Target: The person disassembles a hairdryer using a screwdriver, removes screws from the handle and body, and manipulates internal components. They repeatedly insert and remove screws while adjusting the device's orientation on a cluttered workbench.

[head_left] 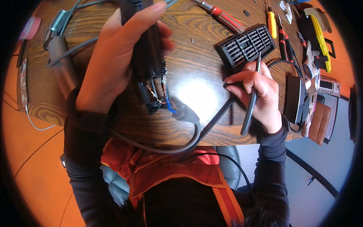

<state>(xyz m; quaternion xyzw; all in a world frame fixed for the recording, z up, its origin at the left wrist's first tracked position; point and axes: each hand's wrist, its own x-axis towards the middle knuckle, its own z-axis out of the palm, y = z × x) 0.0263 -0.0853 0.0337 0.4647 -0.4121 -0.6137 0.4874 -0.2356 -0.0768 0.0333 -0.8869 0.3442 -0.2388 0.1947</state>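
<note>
A: Start with the biggest thing. What carries it all?

B: One round dark-grained wooden counter [196,56]. Over its left half the left hand [113,64] has its grip wrapped tight around one opened black appliance body [145,49], lifted clear of the wood, with bare copper and blue wires [162,96] hanging out of its lower end. One thick grey power cord [191,128] leaves that end and loops off the near edge.

A: And the other hand?

B: The right hand [257,94] is closed on one slim dark pen-like tool [251,102], held upright, well apart from the wiring. Just above it lies one black slotted plastic grille [245,45].

A: What could go wrong?

B: I'd judge the exposed wires the weak point: the cord's weight hangs on them and could tear a joint. The tool tip could slip and nick the insulation. One tiny loose screw [192,39] could roll off the edge if the counter is jostled.

A: Other counts?

B: One grey cylindrical handle piece [64,66] at left, one red-handled screwdriver [223,15], one yellow-handled screwdriver [272,22], one red-handled pair of pliers [284,39].
</note>
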